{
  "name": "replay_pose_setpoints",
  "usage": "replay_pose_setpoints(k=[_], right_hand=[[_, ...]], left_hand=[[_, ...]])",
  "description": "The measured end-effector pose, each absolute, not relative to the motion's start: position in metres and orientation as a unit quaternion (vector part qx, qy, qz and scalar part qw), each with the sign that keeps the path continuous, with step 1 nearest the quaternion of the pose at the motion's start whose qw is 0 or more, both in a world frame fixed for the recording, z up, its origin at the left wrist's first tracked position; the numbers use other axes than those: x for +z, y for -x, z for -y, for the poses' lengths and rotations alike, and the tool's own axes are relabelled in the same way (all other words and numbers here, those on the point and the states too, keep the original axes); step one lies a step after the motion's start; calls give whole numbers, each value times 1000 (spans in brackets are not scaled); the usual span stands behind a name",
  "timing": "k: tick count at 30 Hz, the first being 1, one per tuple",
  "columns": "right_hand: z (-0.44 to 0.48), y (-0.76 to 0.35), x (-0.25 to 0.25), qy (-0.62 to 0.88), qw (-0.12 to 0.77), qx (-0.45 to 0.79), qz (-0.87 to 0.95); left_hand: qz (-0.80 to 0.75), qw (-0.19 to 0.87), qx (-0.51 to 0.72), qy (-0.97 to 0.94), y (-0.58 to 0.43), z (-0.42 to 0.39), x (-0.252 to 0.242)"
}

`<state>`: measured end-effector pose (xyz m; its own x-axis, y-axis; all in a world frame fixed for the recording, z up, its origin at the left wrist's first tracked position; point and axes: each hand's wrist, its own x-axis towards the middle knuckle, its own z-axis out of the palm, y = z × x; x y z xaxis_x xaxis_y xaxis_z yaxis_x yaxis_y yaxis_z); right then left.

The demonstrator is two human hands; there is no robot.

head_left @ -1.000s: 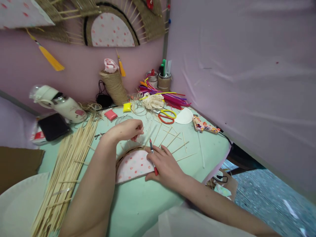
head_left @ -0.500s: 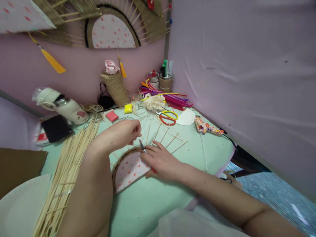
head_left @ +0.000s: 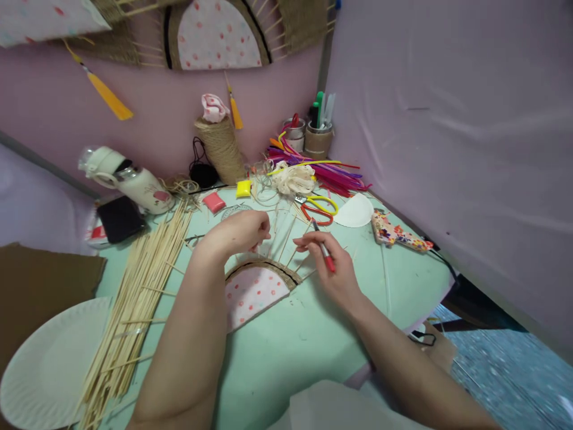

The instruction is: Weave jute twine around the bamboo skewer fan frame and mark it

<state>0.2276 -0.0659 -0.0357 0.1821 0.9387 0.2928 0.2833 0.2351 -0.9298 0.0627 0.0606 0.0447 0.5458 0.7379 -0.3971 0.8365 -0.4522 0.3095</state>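
Note:
A red marker pen (head_left: 329,261) with a dark tip lies across the fingers of my right hand (head_left: 338,280), its tip pointing up and away from me. My right hand is raised to the right of a half-round panel (head_left: 257,292), which has a pink-dotted white face and a twine border with a black line. Beyond the panel's curved edge, my left hand (head_left: 248,232) is closed with its fingers pointing down; what it pinches is hidden. Thin wooden sticks (head_left: 286,242) fan outward from the twine border between my hands.
On the left lie a bundle of sticks (head_left: 134,298) and a white paper plate (head_left: 54,364). Scissors (head_left: 320,210), a white half-round piece (head_left: 356,210) and a floral glue gun (head_left: 398,233) lie behind my right hand. A twine spool (head_left: 221,149) stands at the back.
My right hand has lifted off the panel and moved right and up with the marker pen. My left hand stays at the panel's curved edge. The view has shifted slightly.

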Motion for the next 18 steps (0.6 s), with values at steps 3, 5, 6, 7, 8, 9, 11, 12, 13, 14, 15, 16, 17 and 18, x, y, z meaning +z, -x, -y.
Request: replay_pose_setpoints(k=[3,5,6,7,8,9,11,12,13,14,15,16,17,18], right_hand=[[66,-223,-36,547,568,334,517],[65,-220,-37,565,559,326,512],[65,-219,-38,570,553,324,514],[65,-219,-39,571,548,327,516],[65,-219,-40,569,544,335,517],[65,-219,-42,567,542,344,516],[66,-219,-45,566,540,356,512],[66,-219,-46,566,539,357,511],[66,-219,-47,566,538,356,513],[67,-220,-48,566,536,354,517],[67,-220,-48,565,535,350,522],[67,-220,-48,565,533,347,526],[67,-220,-48,564,532,345,528],[67,-220,-47,564,531,345,530]], left_hand=[[-461,270,-133,-835,-68,-62,35],[-460,300,-149,-823,-68,-62,27],[-457,323,-154,-814,-67,-62,24],[-452,348,-157,-806,-66,-62,21],[-448,369,-159,-799,-64,-62,19],[-445,382,-160,-794,-63,-62,18],[-442,385,-158,-795,-61,-62,17],[-442,379,-159,-797,-61,-61,17],[-443,375,-159,-799,-62,-62,17],[-444,373,-161,-799,-62,-62,16],[-445,376,-164,-796,-63,-62,15],[-446,380,-165,-793,-64,-63,14],[-447,384,-167,-791,-64,-63,12],[-447,384,-167,-790,-65,-64,10]])
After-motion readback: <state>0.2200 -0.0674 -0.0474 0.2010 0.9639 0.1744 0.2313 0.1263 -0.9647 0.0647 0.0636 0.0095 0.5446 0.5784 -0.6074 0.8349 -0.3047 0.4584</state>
